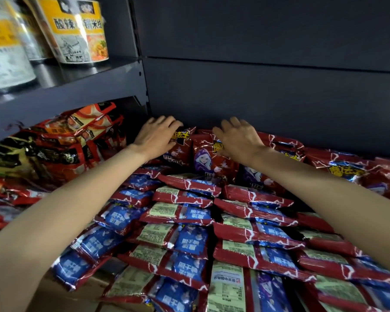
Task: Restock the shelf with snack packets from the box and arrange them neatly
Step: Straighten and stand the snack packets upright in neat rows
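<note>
- Dark back panel [268, 64] fills the upper right of the frame, bare steel behind everything.
- Snack packets [185, 221] blanket the lower centre and right: red-and-blue ones lying flat in overlapping rows, backs up, running toward the bottom edge.
- Upper shelf [65, 93] cuts across the upper left, carrying noodle cups [77, 30] with yellow labels (the nearest ones are blurred).
- Below that shelf, at middle left, a heap of red-and-orange bags [77, 131] leans loosely, crowding the corner beside the left arm.
- At the back row, centre frame, upright packets [204, 158] stand against the panel, faces forward, a pale-haired cartoon figure printed on them.
- Left hand [158, 136] lies on top of the leftmost upright packet, fingers curled over its top edge, gripping it.
- Right hand [236, 138] rests on the next packets over, fingers spread and fairly straight, pressing down, not closed round anything.
- A strip of cardboard [77, 291] peeks out at bottom left under the packets.
</note>
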